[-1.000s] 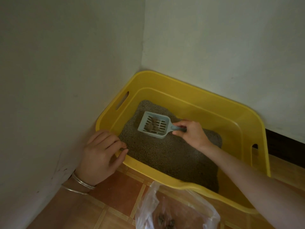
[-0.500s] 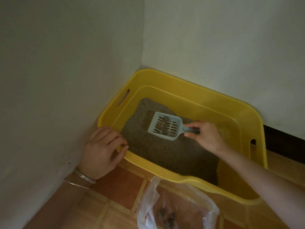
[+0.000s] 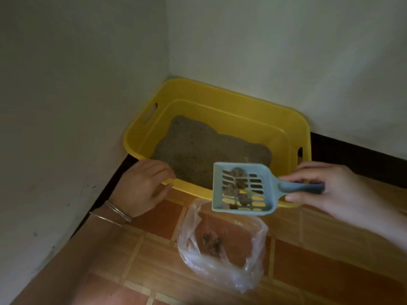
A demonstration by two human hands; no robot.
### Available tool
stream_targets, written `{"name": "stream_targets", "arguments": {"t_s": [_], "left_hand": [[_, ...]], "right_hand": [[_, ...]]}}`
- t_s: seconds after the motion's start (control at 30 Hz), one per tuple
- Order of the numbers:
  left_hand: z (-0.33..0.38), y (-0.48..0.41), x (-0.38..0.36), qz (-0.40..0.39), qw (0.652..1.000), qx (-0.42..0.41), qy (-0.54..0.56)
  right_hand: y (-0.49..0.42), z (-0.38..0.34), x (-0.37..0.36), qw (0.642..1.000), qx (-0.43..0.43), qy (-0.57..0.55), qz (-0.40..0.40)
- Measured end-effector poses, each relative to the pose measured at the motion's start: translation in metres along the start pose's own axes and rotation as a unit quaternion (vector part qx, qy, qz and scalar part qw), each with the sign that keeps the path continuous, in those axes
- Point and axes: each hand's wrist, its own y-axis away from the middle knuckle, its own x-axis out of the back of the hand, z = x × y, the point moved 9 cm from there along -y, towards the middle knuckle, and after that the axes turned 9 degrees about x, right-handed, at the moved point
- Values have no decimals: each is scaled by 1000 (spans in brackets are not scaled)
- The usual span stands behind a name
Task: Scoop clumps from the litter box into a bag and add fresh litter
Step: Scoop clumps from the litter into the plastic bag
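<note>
– Up and out comes the scoop [image 3: 269, 183]: half a second ago it hung low over the litter, and now it's level above the near rim of the litter box [image 3: 220, 93], with its front edge reaching over the mouth of the bag [image 3: 220, 269].

– Is it loaded?

– Yes, several dark clumps [image 3: 240, 186] sit on the slots. No loose grains show around them, so I'd judge the sifting done.

– How is it held?

– By the right hand [image 3: 343, 192]: the fingers lie along the top of the handle and the thumb sits below, pinching it between them. The left hand [image 3: 141, 188] hasn't left the near-left corner of the box; its fingers lie close together and curl over the rim, with the thumb outside.

– And the bag?

– It's open on the floor tiles [image 3: 330, 260], just in front of the box, and a few clumps already lie at the bottom.

– So what does the lift mean?

– This load looks ready to tip. The scoop probably needs to come a little nearer first, since most of it hangs over the rim, not the bag. The litter [image 3: 198, 150] lies shallow, with bare yellow along the far side, and no fresh litter is in sight.

– Anything else?

– Two bangles [image 3: 116, 212] on the left wrist, and the box sits in a corner between two walls.
</note>
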Motion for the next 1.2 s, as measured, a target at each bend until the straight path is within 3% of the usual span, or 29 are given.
{"name": "stream_targets", "arguments": {"t_s": [0.27, 0.43, 0.63, 0.87, 1.2], "left_hand": [[60, 48, -34, -64, 994, -67, 63], [74, 61, -62, -109, 989, -82, 52], [75, 64, -84, -136, 985, -100, 30], [73, 62, -86, -129, 985, -106, 41], [67, 67, -93, -142, 985, -95, 25]], "right_hand": [[39, 0, -64, 999, -5, 5, -36], [45, 28, -111, 997, -48, 16, -62], [39, 47, -130, 994, -39, 77, -71], [32, 16, -121, 953, 115, 281, -3], [39, 16, -119, 936, 167, 309, 20]]}}
